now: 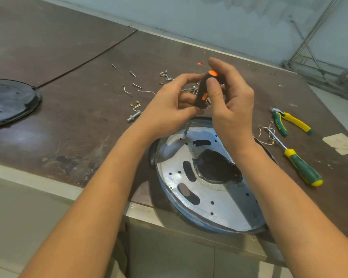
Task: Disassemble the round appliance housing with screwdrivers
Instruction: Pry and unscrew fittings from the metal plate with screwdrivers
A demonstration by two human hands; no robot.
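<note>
Head view: the round housing (209,177) lies flat at the near edge of the table (68,117), directly below the grip, its silver plate of holes and slots facing up.
Tool in the grip: a black-and-orange screwdriver (203,91) is tilted, with both hands on its handle; its thin shaft reaches down to the plate near the far-left rim.
Left hand (169,109): thumb and fingers pinch the lower end of the handle.
Right hand (231,101): thumb and fingers curl round the upper handle, the forefinger arched over the orange cap.
Beyond the grip: loose screws (165,74) lie scattered on the tabletop.
Left of the grip: a bolt (134,115) lies near; a black round cover (8,101) sits well apart.
Right of the grip: pliers (289,123), wire scraps (267,133) and a green-and-yellow screwdriver (301,167) lie just beside the housing's right rim; pale paper scraps (342,143) lie farther right.
</note>
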